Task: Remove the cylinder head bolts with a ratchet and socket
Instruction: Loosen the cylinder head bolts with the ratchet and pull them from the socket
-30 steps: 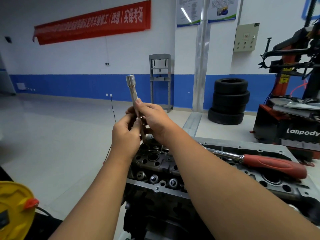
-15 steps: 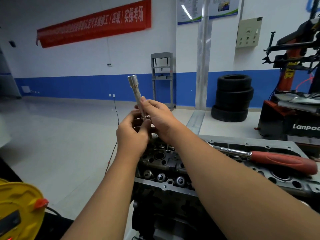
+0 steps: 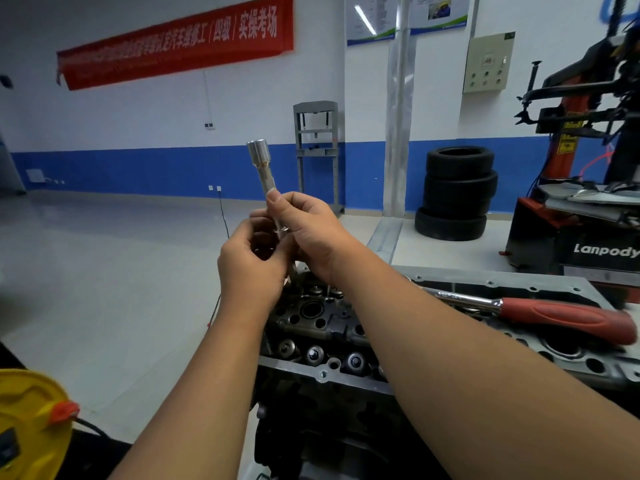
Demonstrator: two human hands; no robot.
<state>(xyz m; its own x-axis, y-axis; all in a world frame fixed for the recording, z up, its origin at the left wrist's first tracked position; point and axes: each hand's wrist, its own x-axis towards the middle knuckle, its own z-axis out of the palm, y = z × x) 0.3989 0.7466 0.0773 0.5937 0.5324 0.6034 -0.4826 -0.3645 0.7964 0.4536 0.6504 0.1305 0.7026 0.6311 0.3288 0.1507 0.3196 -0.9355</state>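
A long silver extension bar with a socket end [image 3: 262, 168] stands nearly upright in front of me, above the cylinder head [image 3: 313, 315]. My right hand [image 3: 306, 225] grips the bar's shaft, thumb against it. My left hand [image 3: 251, 261] holds the bar's lower end from below; what its fingers pinch there is hidden. A small metal ring sits on the shaft between the hands. The red-handled ratchet [image 3: 540, 311] lies across the top of the engine at the right, untouched.
The engine block [image 3: 322, 427] stands below my arms. A stack of tyres [image 3: 455, 194] and a tyre changer [image 3: 588, 216] stand at the right. A grey press frame [image 3: 315, 147] is by the wall. A yellow cable reel [image 3: 27, 424] sits lower left.
Both hands with the extension bar have shifted slightly right and down in view as my head moved. The grip on the bar stays the same; the left fingers work at its lower end.
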